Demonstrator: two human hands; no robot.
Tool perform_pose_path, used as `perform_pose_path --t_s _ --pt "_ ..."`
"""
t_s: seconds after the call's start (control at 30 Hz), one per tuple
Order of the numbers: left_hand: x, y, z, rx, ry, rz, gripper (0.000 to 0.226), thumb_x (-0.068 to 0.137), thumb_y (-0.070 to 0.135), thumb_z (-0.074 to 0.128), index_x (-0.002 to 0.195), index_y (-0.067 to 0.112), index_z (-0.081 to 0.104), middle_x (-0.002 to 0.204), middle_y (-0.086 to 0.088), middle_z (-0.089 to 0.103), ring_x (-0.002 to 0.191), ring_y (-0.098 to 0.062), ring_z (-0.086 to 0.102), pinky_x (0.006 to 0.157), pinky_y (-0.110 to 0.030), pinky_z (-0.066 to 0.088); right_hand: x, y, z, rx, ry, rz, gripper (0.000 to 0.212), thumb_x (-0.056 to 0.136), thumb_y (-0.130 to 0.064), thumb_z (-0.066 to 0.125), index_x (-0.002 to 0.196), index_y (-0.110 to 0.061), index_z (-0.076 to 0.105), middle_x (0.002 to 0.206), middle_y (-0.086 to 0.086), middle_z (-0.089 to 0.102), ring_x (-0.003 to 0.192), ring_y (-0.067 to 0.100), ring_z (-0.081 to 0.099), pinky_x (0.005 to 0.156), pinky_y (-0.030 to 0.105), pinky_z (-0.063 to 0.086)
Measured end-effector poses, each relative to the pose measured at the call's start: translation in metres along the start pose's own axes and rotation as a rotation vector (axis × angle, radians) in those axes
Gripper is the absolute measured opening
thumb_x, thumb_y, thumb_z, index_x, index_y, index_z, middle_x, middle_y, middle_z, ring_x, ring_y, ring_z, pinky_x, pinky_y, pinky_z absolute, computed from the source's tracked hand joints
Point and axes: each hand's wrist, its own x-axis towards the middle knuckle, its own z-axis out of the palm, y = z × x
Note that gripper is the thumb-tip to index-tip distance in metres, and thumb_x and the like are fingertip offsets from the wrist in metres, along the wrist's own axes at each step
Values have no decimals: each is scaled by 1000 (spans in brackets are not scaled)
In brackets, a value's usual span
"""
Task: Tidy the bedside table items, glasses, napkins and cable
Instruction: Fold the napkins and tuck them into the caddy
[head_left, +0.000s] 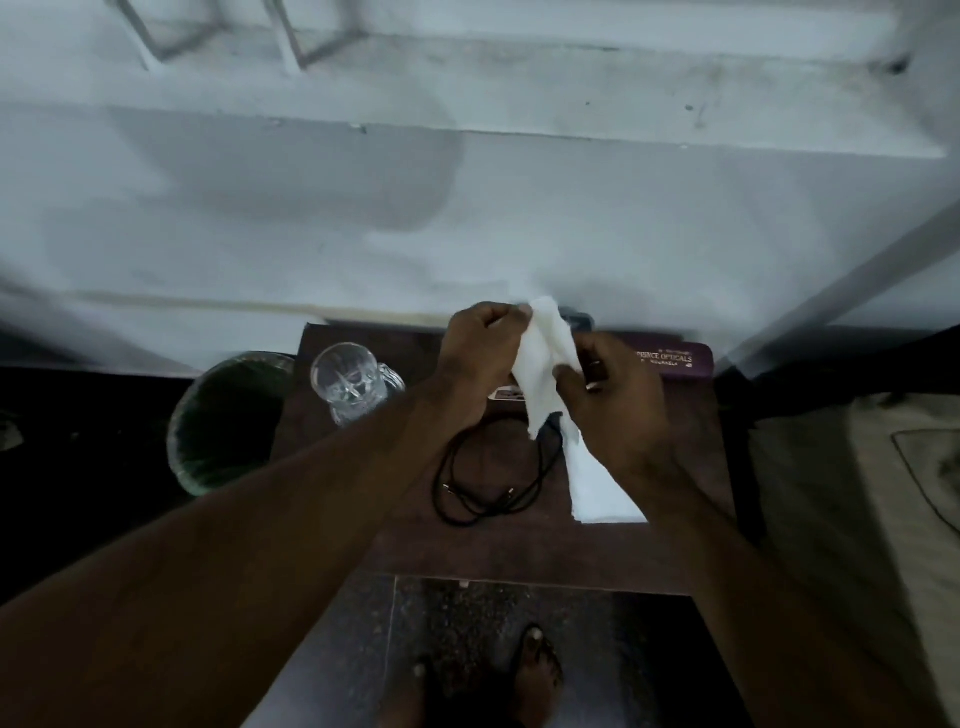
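Above the dark bedside table (519, 551), white napkin (545, 358) pinched at its top by left hand (480, 358) and lower by right hand (618, 405), long axis hanging toward what looks like a second napkin (597, 488), beside coiled black cable (493, 478).

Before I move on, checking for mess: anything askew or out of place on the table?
The black cable lies in a loose tangle at the table's middle. A napkin lies skewed beside it, at the front edge. No spill visible.
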Motion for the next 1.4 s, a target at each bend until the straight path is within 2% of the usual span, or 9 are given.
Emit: perform_pose_path --t_s 0.27,0.37,0.47,0.63,0.83,0.97,1.1,1.3,1.4 --pt "10 25 -28 -109 -154 -160 33 93 43 58 97 12 69 85 -8 71 80 -27 68 76 -37 56 10 -21 32 120 -140 88 46 73 -43 83 110 -29 58 108 -16 66 96 0 65 77 19 53" --pt "15 37 -36 -29 -192 -114 38 89 48 62 96 10 69 87 -12 73 83 -30 73 79 -42 61 20 -23 30 80 -100 94 32 82 -18 75 107 -27 56 93 -18 63 78 -13 59 64 4 43" --pt "20 42 -36 129 -142 -4 51 74 51 79 101 11 64 92 -12 75 81 -27 75 71 -41 63 27 -25 33 32 -79 32 30 85 -5 63 110 -21 60 90 -16 64 79 -10 60 64 6 42" --pt "38 44 -30 126 -22 116 28 75 15 75 98 16 59 99 -9 67 78 -24 72 59 -38 62 37 -21 44 41 -7 86 28 82 -17 74 103 -28 58 95 -14 69 82 1 67 73 17 52" --pt "52 51 -28 118 -13 109 17 80 14 67 95 14 61 86 0 64 71 -19 70 59 -43 63 49 -14 46 -155 -34 217 16 79 -27 70 95 -22 67 88 -7 74 79 13 69 63 20 47" --pt "58 50 -31 223 40 113 18 79 16 69 96 14 64 86 0 67 69 -21 72 56 -39 62 53 -20 49 -269 -238 282 26 74 -28 68 100 -23 70 92 -3 74 85 19 67 70 28 48" --pt "61 47 -30 264 67 122 20 79 18 70 97 14 66 88 1 69 66 -20 73 55 -39 62 58 -20 54 -240 -260 319 33 74 -25 68 106 -19 69 102 0 75 91 21 69 76 30 53" --pt "68 26 -27 443 177 194 12 80 26 70 92 25 67 98 9 70 81 -11 67 74 -24 56 63 -14 71 -469 -239 228 35 75 -42 64 105 -25 68 102 0 72 96 29 69 77 38 55" --pt "68 24 -27 494 194 214 9 80 28 69 86 29 63 97 10 69 93 -14 66 83 -29 55 63 -16 68 -461 -210 187 37 72 -47 64 102 -27 69 100 -3 72 93 24 68 76 36 56"
